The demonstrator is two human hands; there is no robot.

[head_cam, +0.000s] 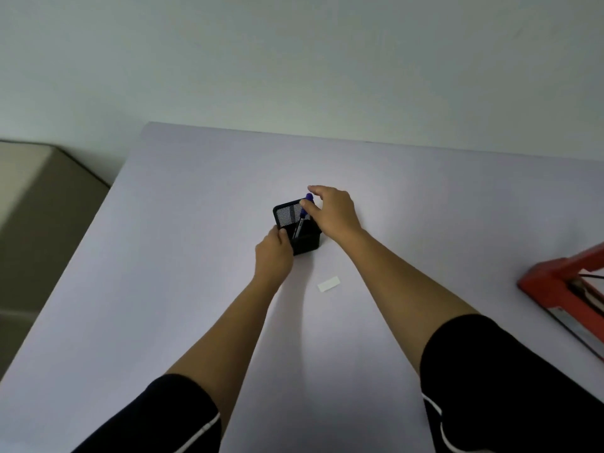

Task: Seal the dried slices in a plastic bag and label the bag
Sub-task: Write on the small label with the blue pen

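Observation:
A black mesh pen holder (287, 214) stands in the middle of the white table (163, 256). A blue-capped marker (303, 217) stands tilted inside it. My right hand (333, 212) pinches the marker near its blue cap, above the holder's rim. My left hand (274, 256) grips the holder's near left side. A small white label (328, 285) lies flat on the table, in front of the holder and to its right. No plastic bag and no dried slices are in view.
A red frame-like device (555, 282) sits at the table's right edge. A beige cabinet (36, 197) stands left of the table. A pale wall rises behind the table's far edge.

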